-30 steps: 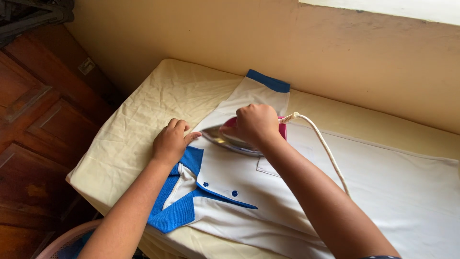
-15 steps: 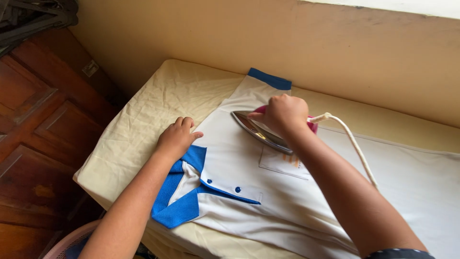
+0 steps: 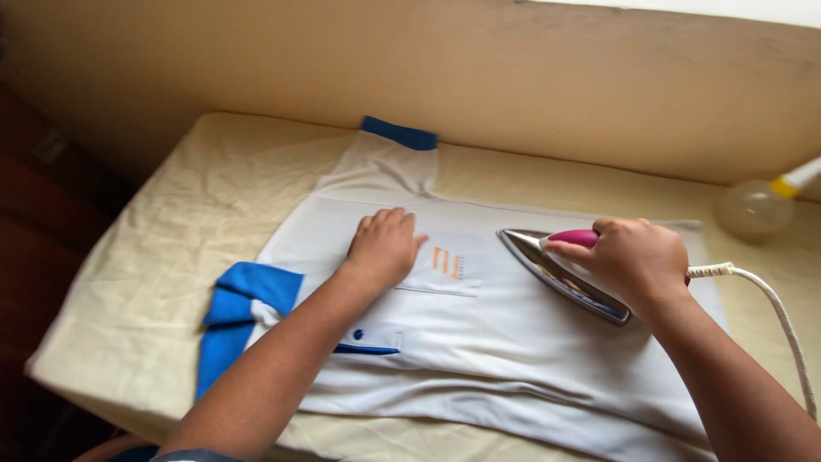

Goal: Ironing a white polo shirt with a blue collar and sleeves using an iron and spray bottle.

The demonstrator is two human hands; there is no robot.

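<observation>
A white polo shirt point(image 3: 513, 342) with a blue collar point(image 3: 235, 312) and blue sleeve cuff point(image 3: 398, 133) lies flat on a cream-covered table point(image 3: 154, 231). My left hand point(image 3: 385, 248) presses palm-down on the shirt's chest, just left of a small orange emblem point(image 3: 447, 262). My right hand point(image 3: 637, 261) grips the pink handle of a metal clothes iron point(image 3: 560, 274), which is tilted with its shiny soleplate showing, over the shirt's lower body. A white cord point(image 3: 782, 321) runs from the iron off to the right.
A clear spray bottle point(image 3: 757, 205) with a yellow and white top lies at the table's back right, near the beige wall point(image 3: 513, 77). Dark wooden furniture point(image 3: 43, 197) stands to the left of the table.
My right hand has carried the iron to the right, from the chest toward the shirt's lower body. My left hand moved from the collar onto the chest. The view shifted right.
</observation>
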